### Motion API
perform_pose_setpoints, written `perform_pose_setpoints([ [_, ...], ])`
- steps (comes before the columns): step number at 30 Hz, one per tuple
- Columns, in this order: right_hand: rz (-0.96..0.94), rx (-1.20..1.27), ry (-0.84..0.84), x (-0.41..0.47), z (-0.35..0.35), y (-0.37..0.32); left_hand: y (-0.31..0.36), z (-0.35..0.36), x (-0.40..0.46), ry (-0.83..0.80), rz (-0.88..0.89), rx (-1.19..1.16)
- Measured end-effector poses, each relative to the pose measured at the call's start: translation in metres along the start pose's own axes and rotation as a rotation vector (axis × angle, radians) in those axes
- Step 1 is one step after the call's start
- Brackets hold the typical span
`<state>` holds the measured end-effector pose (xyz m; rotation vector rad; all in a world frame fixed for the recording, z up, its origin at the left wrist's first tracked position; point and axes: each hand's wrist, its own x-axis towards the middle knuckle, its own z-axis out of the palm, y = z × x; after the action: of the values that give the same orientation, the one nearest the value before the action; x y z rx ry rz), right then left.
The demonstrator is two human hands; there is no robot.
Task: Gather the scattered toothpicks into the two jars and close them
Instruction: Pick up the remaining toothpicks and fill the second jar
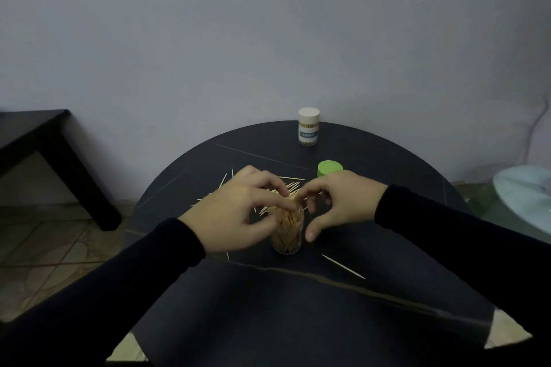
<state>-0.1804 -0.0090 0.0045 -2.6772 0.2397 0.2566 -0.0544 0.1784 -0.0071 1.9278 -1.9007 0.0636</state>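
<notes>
A clear open jar point(287, 237) packed with toothpicks stands upright in the middle of the round black table point(387, 247). My left hand point(235, 211) hovers over its mouth, fingertips pinching toothpicks at the rim. My right hand point(337, 202) curls round the jar's right side, thumb down beside it and fingers at the rim. Loose toothpicks point(290, 186) lie scattered behind both hands; one single toothpick point(343, 266) lies in front to the right. A green lid point(329, 168) rests behind my right hand. A second jar point(309, 126), white-capped and labelled, stands shut at the far edge.
A dark low table point(56, 152) stands on the tiled floor to the left. A pale blue object point(524, 191) lies on the right, beside the round table. A grey wall rises close behind the table's far edge.
</notes>
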Motion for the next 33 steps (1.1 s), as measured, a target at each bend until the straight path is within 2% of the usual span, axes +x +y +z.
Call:
perform_pose_setpoints([
  [3, 0.213, -0.223, -0.218, -0.005, -0.009, -0.004, 0.0, -0.01, 0.003, 0.076, -0.201, 0.037],
  [4, 0.257, -0.254, -0.306, -0.005, -0.007, -0.005, -0.002, -0.012, 0.003, 0.055, -0.281, 0.074],
  [6, 0.282, -0.274, -0.418, -0.004, 0.001, -0.007, -0.006, -0.015, 0.002, -0.151, -0.46, 0.181],
  [9, 0.255, -0.228, -0.436, 0.001, 0.009, -0.007, -0.008, -0.013, -0.003, -0.58, -0.686, 0.29],
  [11, 0.225, -0.189, -0.411, 0.005, 0.008, -0.003, -0.009, -0.012, -0.004, -0.672, -0.749, 0.307],
  [19, 0.077, -0.153, -0.142, 0.021, 0.008, 0.024, -0.011, -0.014, -0.005, -0.707, -0.855, 0.334],
  [26, -0.024, -0.252, 0.19, 0.033, 0.028, 0.025, -0.028, -0.012, -0.007, -0.572, -0.974, 0.307],
  [29, 0.002, -0.261, 0.259, 0.037, 0.033, 0.023, -0.028, -0.009, -0.006, -0.574, -0.962, 0.287],
  [33, -0.054, -0.319, 0.246, 0.037, 0.036, 0.021, -0.026, -0.005, -0.003, -0.525, -0.931, 0.273],
])
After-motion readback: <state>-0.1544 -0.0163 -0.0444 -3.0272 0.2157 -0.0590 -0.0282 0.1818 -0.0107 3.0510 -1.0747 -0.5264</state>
